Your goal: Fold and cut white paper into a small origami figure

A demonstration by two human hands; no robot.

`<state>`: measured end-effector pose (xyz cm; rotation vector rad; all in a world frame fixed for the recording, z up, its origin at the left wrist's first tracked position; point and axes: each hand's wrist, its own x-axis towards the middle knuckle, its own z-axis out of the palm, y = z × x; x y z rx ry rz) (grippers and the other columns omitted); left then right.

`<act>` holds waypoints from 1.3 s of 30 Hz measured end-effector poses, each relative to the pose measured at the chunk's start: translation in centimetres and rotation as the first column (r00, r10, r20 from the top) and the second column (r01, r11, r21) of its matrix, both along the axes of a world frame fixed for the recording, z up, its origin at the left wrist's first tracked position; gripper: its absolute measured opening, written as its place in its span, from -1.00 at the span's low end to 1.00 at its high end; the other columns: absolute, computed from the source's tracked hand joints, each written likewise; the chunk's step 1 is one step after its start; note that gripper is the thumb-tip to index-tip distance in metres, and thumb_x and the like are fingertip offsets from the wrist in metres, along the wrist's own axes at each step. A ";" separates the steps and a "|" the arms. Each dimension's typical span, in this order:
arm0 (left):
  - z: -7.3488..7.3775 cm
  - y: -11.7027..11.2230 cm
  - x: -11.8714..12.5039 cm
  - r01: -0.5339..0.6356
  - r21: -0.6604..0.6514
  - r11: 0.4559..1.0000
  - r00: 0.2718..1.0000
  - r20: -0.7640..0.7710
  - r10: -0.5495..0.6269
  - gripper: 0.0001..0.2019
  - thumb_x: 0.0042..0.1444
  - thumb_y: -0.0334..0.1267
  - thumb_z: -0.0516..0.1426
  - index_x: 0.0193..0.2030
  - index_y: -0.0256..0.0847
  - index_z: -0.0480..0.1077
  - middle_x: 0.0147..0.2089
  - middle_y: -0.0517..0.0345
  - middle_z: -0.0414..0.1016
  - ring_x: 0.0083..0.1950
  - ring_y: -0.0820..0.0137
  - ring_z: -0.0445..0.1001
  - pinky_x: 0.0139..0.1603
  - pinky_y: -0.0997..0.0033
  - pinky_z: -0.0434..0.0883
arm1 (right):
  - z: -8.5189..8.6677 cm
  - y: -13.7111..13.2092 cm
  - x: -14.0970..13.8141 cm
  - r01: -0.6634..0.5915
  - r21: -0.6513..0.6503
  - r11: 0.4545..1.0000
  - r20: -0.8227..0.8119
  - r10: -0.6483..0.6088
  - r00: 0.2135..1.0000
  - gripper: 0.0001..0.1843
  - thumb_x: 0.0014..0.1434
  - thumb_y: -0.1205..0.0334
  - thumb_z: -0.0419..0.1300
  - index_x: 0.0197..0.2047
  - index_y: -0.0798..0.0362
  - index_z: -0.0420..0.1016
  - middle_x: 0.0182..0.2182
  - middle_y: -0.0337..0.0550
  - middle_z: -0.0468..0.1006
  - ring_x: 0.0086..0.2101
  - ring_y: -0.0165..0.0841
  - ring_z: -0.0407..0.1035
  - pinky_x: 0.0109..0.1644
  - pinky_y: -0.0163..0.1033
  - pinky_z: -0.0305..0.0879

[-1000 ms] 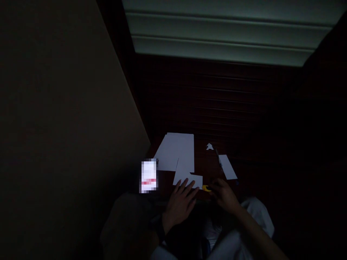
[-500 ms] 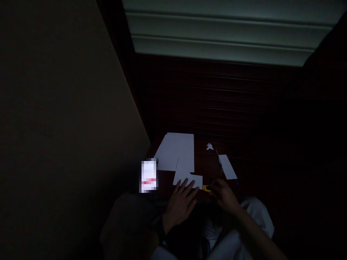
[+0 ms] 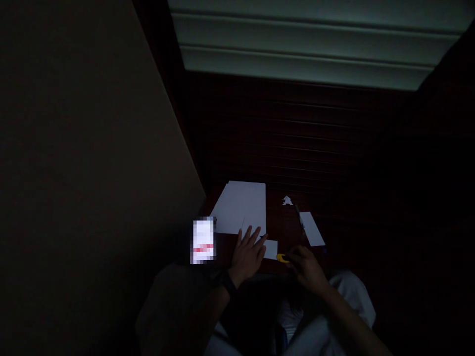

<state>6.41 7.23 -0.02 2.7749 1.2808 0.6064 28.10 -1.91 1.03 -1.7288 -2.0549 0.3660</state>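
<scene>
The scene is very dark. My left hand (image 3: 248,252) lies flat with its fingers spread on a white sheet of paper (image 3: 270,248) at the near edge of a dark wooden table (image 3: 282,225). My right hand (image 3: 306,267) is closed beside a small yellow object (image 3: 282,257), touching or gripping its right end; what the object is I cannot make out. A stack of white paper (image 3: 243,205) lies just beyond my left hand.
A lit, blurred phone screen (image 3: 203,241) glows at the table's left corner. A paper strip (image 3: 311,228), a dark pen (image 3: 299,216) and a small crumpled scrap (image 3: 287,200) lie to the right. A wall (image 3: 85,148) rises left; a pale blind (image 3: 304,44) hangs behind.
My left hand has slid forward and left over the near sheet, covering more of it. My right hand and the yellow object have stayed in place.
</scene>
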 end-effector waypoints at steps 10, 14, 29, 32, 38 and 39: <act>0.1 -0.1 0.0 -0.004 0.007 1.000 1.000 -0.022 0.004 -0.54 0.26 -0.08 -0.11 0.30 0.07 0.03 0.37 0.27 -0.04 0.39 0.16 -0.23 0.32 -0.15 -0.27 | 0.1 0.4 -0.6 -0.005 0.011 1.000 0.040 0.004 0.999 -0.71 0.18 0.22 0.13 -0.02 -0.15 0.44 -0.15 -0.09 0.40 -0.15 -0.16 0.27 -0.10 -0.07 0.21; 0.0 -0.1 0.0 0.001 0.018 1.000 1.000 -0.009 -0.001 -0.54 0.25 -0.09 -0.11 0.30 0.07 0.02 0.37 0.26 -0.04 0.39 0.14 -0.22 0.32 -0.16 -0.29 | 0.1 0.7 -0.5 -0.027 0.010 1.000 0.032 0.026 0.999 -0.70 0.18 0.24 0.11 0.00 -0.15 0.42 -0.16 -0.09 0.40 -0.15 -0.18 0.27 -0.10 -0.09 0.20; 0.0 -0.1 0.0 -0.002 0.003 1.000 1.000 -0.013 0.003 -0.54 0.25 -0.09 -0.11 0.30 0.07 0.02 0.37 0.27 -0.04 0.38 0.15 -0.21 0.32 -0.16 -0.27 | 0.3 0.5 -0.3 -0.037 -0.001 0.999 0.031 0.037 0.999 -0.68 0.18 0.27 0.10 0.01 -0.14 0.42 -0.18 -0.08 0.42 -0.16 -0.18 0.28 -0.11 -0.09 0.22; 0.0 -0.1 0.0 0.001 0.003 1.000 1.000 -0.019 -0.001 -0.54 0.25 -0.10 -0.11 0.30 0.07 0.02 0.37 0.27 -0.04 0.38 0.14 -0.21 0.31 -0.17 -0.27 | 0.4 0.6 -0.3 -0.058 0.003 0.998 0.014 0.058 0.998 -0.65 0.18 0.29 0.09 0.03 -0.15 0.40 -0.18 -0.08 0.42 -0.15 -0.18 0.28 -0.11 -0.10 0.22; -0.2 0.0 0.0 -0.001 0.000 1.000 1.000 -0.019 0.001 -0.53 0.25 -0.13 -0.10 0.30 0.08 0.01 0.37 0.28 -0.06 0.39 0.14 -0.23 0.32 -0.17 -0.28 | -0.1 1.0 -0.2 -0.058 0.006 0.998 0.011 0.058 0.998 -0.68 0.18 0.28 0.10 0.01 -0.12 0.43 -0.23 -0.08 0.41 -0.19 -0.19 0.27 -0.12 -0.10 0.21; -0.2 0.0 0.0 0.001 -0.001 1.000 1.000 -0.016 -0.001 -0.53 0.25 -0.12 -0.10 0.30 0.08 0.00 0.37 0.28 -0.06 0.39 0.14 -0.23 0.31 -0.17 -0.28 | -0.2 1.0 -0.1 -0.055 0.007 0.998 0.012 0.055 0.998 -0.69 0.18 0.27 0.10 0.00 -0.12 0.44 -0.24 -0.08 0.41 -0.20 -0.19 0.27 -0.12 -0.10 0.21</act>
